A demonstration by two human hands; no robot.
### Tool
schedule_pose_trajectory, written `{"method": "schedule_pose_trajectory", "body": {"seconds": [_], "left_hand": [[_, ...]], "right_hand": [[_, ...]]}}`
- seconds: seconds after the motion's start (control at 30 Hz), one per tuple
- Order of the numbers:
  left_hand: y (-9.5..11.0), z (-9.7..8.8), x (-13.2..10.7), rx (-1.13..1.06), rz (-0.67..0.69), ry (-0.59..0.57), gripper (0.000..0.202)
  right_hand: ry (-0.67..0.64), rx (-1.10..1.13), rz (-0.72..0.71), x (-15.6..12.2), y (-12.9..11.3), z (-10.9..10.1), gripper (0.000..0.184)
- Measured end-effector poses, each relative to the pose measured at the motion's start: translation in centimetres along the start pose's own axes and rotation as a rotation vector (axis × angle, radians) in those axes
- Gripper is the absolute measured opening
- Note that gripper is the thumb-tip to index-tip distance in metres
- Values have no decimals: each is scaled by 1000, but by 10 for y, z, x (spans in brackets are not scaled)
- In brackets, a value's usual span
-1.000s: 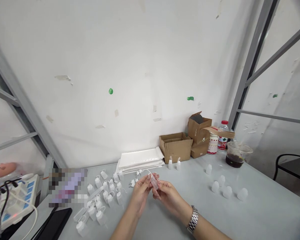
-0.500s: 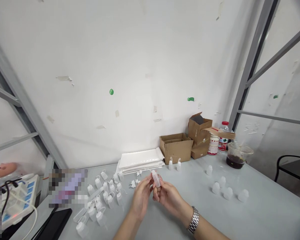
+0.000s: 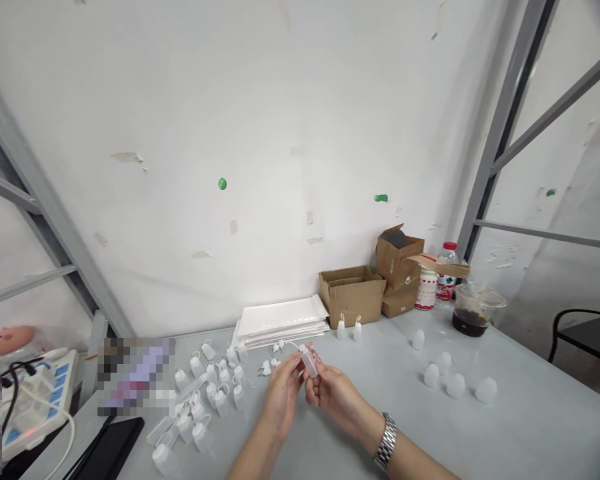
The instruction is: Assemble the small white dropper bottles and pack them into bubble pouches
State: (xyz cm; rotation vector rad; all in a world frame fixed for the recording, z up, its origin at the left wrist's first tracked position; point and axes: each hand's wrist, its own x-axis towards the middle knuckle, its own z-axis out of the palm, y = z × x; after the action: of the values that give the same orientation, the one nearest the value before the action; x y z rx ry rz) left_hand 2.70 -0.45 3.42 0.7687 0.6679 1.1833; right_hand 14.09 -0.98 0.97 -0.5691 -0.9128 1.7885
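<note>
Between my two hands is a small translucent plastic squeeze bottle (image 3: 309, 363), tilted with its top to the upper left; a thin cap strap sticks out from its neck. The fingers of my left hand (image 3: 284, 387) close at its neck. My right hand (image 3: 335, 395), with a metal watch (image 3: 387, 440) on the wrist, grips the body. Just beyond my left hand lie several loose white caps (image 3: 267, 367). A group of similar bottles with looped caps (image 3: 211, 393) stands to the left. Two capped bottles (image 3: 357, 330) stand in front of the cardboard box.
At the back are a stack of white mailers (image 3: 283, 319), an open cardboard box (image 3: 357, 300) and a brown carton (image 3: 399, 270). Several cloudy bottles without caps (image 3: 455, 386) stand right, near a tub of dark liquid (image 3: 473, 320). A power strip (image 3: 45, 400) and black phone (image 3: 113, 450) lie left.
The bottle in my hands has tilted further to the left, and its cap strap now shows out to the left. My hands have barely shifted; the rest stays put.
</note>
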Motion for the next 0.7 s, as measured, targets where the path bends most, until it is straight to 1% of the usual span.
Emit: {"method": "schedule_pose_trajectory", "body": {"seconds": [0.1,0.2,0.33,0.47,0.57,0.7], "left_hand": [[-2,-1,1,-16,-18,-14,33],[-4,-1,1,-29,-52,-6,37],[-7,0,0,-27,-87,23,40],[-7,0,1,-25,-79,43,37],[-6,-1,2,-43,-78,29,35],[-5,-2,2,-82,-110,-11,33]], "right_hand": [[1,21,-10,0,1,0,34],[9,76,0,0,2,1,32],[-2,169,72,-1,3,1,29],[-41,217,114,-1,3,0,26],[-51,217,107,-1,3,0,26],[-46,191,71,-2,2,2,25]]}}
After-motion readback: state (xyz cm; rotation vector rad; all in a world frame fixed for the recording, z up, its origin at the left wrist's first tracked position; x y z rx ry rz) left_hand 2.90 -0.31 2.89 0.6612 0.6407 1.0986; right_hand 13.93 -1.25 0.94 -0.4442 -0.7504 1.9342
